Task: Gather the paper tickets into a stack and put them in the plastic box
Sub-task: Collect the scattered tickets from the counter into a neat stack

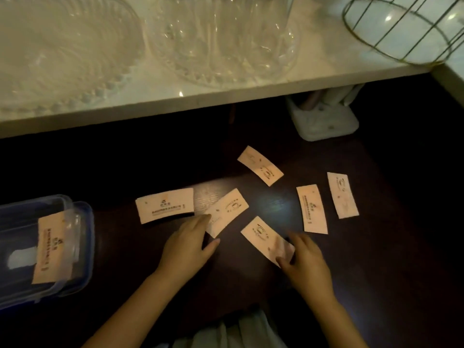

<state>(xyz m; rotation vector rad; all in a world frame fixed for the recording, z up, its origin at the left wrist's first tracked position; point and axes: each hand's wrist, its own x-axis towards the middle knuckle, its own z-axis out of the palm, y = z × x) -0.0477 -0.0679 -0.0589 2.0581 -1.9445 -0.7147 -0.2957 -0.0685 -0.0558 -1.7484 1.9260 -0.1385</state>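
Head view, right hand (pixel 305 262) fingers pinch near end of diagonal ticket (pixel 261 234), left hand (pixel 188 243) fingers flat on slanted ticket (pixel 227 210)

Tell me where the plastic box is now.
In the head view, the plastic box stands at the far left of the table, left of the left hand and the nearest loose ticket.

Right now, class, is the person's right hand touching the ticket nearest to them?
Touching. The head view shows the right hand pinching the near end of the nearest ticket between thumb and fingers, with no gap showing.
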